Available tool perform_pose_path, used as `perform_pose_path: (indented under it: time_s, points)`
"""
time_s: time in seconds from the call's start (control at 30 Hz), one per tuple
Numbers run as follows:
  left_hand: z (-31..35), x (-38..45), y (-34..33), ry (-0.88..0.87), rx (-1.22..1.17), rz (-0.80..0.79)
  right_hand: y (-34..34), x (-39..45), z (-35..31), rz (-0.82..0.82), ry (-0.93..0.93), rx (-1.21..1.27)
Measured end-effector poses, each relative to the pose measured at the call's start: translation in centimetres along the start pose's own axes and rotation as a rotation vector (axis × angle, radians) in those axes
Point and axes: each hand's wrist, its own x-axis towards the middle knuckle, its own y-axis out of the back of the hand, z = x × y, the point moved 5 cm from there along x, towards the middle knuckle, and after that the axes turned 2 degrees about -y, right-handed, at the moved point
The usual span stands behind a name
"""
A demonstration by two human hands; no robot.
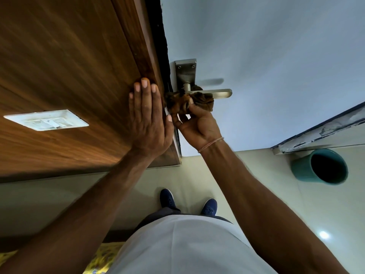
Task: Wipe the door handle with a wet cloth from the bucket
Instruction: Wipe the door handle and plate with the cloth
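Both hands are at work: the left hand (147,123) lies flat, fingers straight and together, on the wooden door frame (79,76), while the right hand (197,125) pinches the brown cloth (189,101) bunched round the door handle (215,93). Wiping looks under way, with the lever's bare far end seemingly left; the bucket (320,167) stands on the floor, well apart to the right.

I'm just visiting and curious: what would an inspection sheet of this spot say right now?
Surface: white door, wooden frame beside it.
Job's things: brown cloth bunched around the metal door handle; teal bucket on the floor.
Clutter: nothing seen.
Hands: left hand flat on the wooden frame; right hand grips the cloth.
Cables: nothing seen.
Surroundings: white switch plate, pale tiled floor, blue shoes.
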Motion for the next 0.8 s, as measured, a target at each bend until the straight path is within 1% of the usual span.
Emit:
perform_pose_path:
  time_s: [0.2,0.3,0.5,0.67,0.8]
  points:
    - [0.0,0.0,0.0,0.007,-0.003,-0.016,0.3,-0.2,-1.6,-0.029,0.022,0.001]
    - [-0.1,0.0,0.2,0.002,-0.006,-0.019,0.9,-0.4,-3.0,-0.067,0.089,-0.063]
    - [0.2,0.1,0.4,0.016,-0.001,-0.025,3.0,-0.5,-6.9,-0.082,0.221,-0.16]
    - [0.4,0.1,0.3,0.024,0.009,-0.035,3.7,-1.0,-9.0,-0.062,0.352,-0.297]
    - [0.4,0.2,0.4,0.024,0.015,-0.031,4.0,-1.5,-11.0,-0.055,0.457,-0.533]
